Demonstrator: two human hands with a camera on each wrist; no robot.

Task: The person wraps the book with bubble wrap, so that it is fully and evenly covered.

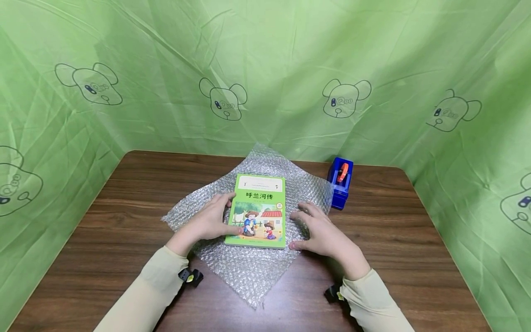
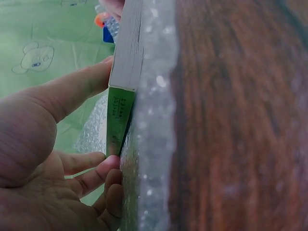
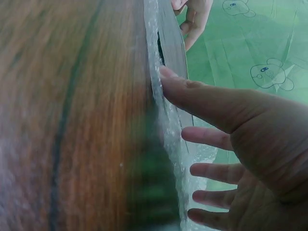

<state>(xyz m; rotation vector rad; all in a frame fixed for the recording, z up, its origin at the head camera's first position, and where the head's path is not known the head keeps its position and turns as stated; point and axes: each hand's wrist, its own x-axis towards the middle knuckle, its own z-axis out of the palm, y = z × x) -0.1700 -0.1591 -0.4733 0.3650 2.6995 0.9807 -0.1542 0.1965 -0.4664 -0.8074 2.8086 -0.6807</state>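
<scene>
A green book (image 1: 259,196) with a picture of two figures in hats lies face up on a sheet of bubble wrap (image 1: 253,286), set cornerwise on the table. My left hand (image 1: 209,219) grips the book at its left side, thumb on the cover and fingers against the spine (image 2: 118,118). To the right of the book, my right hand (image 1: 321,230) has its fingers spread low over the bubble wrap. In the right wrist view, its thumb (image 3: 192,94) is down at the wrap beside the book's edge.
A blue tape dispenser (image 1: 340,198) with an orange roll stands at the back right, partly behind a corner of the wrap. The brown wooden table (image 1: 124,207) is enclosed by green cloth (image 1: 274,50) printed with bear-like heads.
</scene>
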